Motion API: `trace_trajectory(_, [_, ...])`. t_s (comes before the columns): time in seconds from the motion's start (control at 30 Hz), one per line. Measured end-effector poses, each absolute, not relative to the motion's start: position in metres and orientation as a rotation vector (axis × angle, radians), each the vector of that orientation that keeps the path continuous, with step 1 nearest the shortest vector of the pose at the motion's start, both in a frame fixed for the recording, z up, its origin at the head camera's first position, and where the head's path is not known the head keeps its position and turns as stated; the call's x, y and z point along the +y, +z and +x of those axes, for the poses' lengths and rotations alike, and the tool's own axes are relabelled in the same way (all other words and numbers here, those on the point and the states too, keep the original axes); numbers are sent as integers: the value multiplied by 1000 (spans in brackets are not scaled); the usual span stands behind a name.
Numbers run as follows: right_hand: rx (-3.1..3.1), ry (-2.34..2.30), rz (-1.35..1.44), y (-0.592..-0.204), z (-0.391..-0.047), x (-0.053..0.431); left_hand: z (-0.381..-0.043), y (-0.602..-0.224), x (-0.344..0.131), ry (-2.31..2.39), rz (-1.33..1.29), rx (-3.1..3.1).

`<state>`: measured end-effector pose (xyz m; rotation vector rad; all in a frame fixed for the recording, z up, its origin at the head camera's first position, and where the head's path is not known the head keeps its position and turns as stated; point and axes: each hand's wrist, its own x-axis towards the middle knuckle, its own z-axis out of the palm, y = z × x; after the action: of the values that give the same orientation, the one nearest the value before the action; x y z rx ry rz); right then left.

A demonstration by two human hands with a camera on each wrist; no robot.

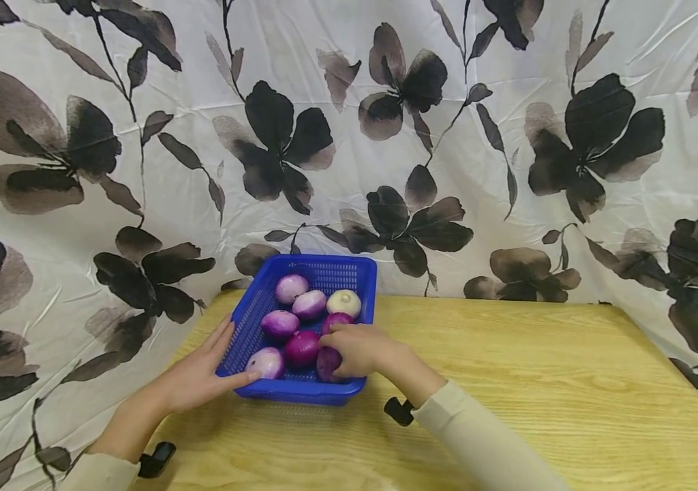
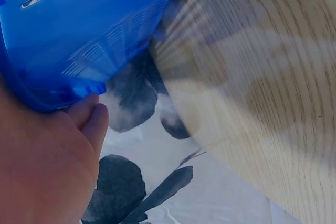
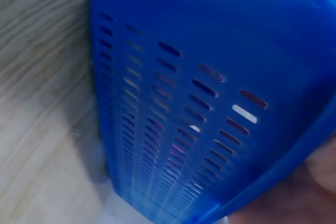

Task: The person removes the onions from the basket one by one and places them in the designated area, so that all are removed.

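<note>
In the head view a blue plastic basket [image 1: 300,390] holds several peeled onions, most of them purple, one pale onion [image 1: 343,304] at the back right. My left hand [image 1: 192,382] lies at the basket's near left corner, fingers stretched along the left side and thumb over the front rim, close to a light purple onion [image 1: 266,363]. Reaching over the right rim, my right hand [image 1: 358,349] has fingers and thumb bent around a dark purple onion [image 1: 327,363] at the near right. A magenta onion [image 1: 302,348] sits beside it. In the right wrist view, the slotted basket wall [image 3: 173,103] hides most of that hand.
The basket stands toward the left of a light wood-grain table [image 1: 527,382]. A white cloth [image 1: 337,164] with dark flowers hangs behind and down the left side. Dark wrist mounts [image 1: 399,412] show below both forearms.
</note>
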<state>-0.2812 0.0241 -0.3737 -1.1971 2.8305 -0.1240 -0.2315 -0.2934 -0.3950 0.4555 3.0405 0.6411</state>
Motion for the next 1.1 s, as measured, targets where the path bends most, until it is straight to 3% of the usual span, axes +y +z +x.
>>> trace_trajectory(0.53, [2779,58,-1120,-369,-283,12,-232,-391,-290,655,460,3032])
trace_trajectory(0.8, [2728,-152,-1358,-365,-288,19,-230,-389,-291,692,435,3025])
trace_trajectory(1.1, [2709,-498,-1442,-367,-290,39,-230,-390,-289,694,443,3012])
